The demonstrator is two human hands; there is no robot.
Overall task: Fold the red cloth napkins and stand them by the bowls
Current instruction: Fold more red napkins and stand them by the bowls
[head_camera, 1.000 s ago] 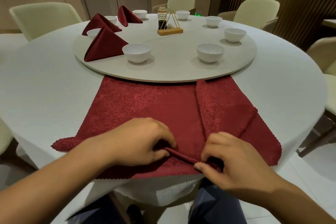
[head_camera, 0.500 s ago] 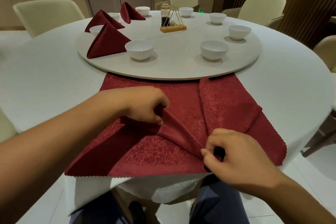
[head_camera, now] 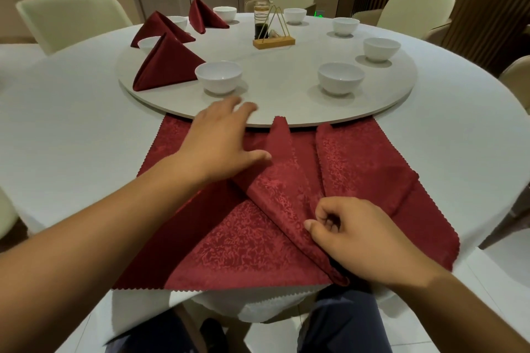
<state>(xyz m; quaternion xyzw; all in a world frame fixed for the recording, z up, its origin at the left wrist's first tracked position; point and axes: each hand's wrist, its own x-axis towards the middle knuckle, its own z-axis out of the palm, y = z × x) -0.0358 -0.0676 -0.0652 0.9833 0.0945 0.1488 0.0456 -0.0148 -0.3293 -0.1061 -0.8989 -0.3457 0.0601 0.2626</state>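
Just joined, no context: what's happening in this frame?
A person is mid-fold on a red patterned cloth napkin spread at the near edge of the round white-clothed table. The left hand, fingers straight, lies over the cloth beside the flap folded toward the grey round turntable. The right hand pinches the fold's near corner. Three folded red napkins stand beside white bowls on the turntable's left; the other bowls have none yet.

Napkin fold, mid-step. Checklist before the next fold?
1. Right hand holding the red napkin at its near point: ok.
2. Left hand pressing the cloth flat: cannot tell, blurred.
3. Flap tip clear of the turntable: not ok, overlaps its rim.
4. Near-right bowl has room beside it: ok.
5. Folded napkins standing upright: ok.
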